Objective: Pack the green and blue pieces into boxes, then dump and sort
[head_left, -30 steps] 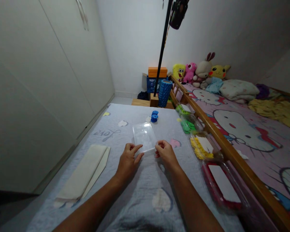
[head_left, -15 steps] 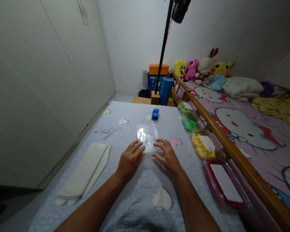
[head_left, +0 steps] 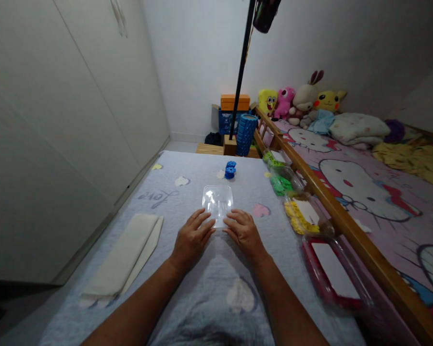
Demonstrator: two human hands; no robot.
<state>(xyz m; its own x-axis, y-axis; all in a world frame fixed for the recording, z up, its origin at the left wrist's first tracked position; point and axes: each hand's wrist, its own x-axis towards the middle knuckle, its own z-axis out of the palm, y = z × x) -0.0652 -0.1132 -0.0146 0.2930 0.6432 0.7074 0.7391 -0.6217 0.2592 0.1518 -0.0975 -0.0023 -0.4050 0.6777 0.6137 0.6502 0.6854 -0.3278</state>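
Although it was transparent and not so easy to notice, a clear plastic container [head_left: 218, 198] was standing on the cloth-covered desk [head_left: 216, 281], straight in front of the person. The left hand [head_left: 192, 236] was at its near left corner, and the right hand [head_left: 244, 234] was at its near right corner. On both hands the fingers were gently bent and partly open, with the thumb separated from the others and placed by the near edge. They seemed to touch the container, but whether they gripped it or only rested against it could not be told.

Beyond the container, near the far edge of the desk, were some blue pieces [head_left: 230, 170]. On the left side there was a folded cream cloth [head_left: 120, 259]. Along the right side, transparent boxes made a row: the nearest was a red box [head_left: 335, 271], then came a yellow box [head_left: 302, 214], a green box [head_left: 281, 183] and a light green box [head_left: 274, 157]. Next to this row ran a wooden rail [head_left: 318, 192], and behind the rail was a bed with pink bedding [head_left: 378, 269]. Several plush toys [head_left: 285, 102] sat at its far end.
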